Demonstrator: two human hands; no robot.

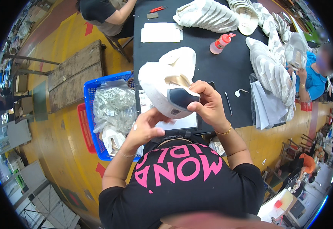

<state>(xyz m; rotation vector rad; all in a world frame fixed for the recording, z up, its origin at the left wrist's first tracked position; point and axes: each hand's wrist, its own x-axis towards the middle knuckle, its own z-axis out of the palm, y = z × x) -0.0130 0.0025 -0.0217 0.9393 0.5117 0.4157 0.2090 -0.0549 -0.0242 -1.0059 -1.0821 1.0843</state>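
Note:
A white sneaker [155, 89] with a dark navy heel patch is held above the black table, its heel turned toward me. My right hand [208, 103] is closed on that heel, thumb on the dark patch and fingers at the collar. Just below the sole, my left hand [145, 128] is open, thumb apart from the fingers; its fingertips are slightly blurred, and whether they touch the shoe I cannot tell. Behind the sneaker lies another white shoe [185, 57], partly covered by it. White paper [185, 123] shows beneath the held shoe.
On the black table [216, 72] stand a red-capped bottle [217, 46], a pen [228, 104], stacked white sheets [160, 32] and rows of white shoes [208, 17]. A blue basket [88, 95] with plastic bags adjoins its left side. Co-workers sit at the far left and right.

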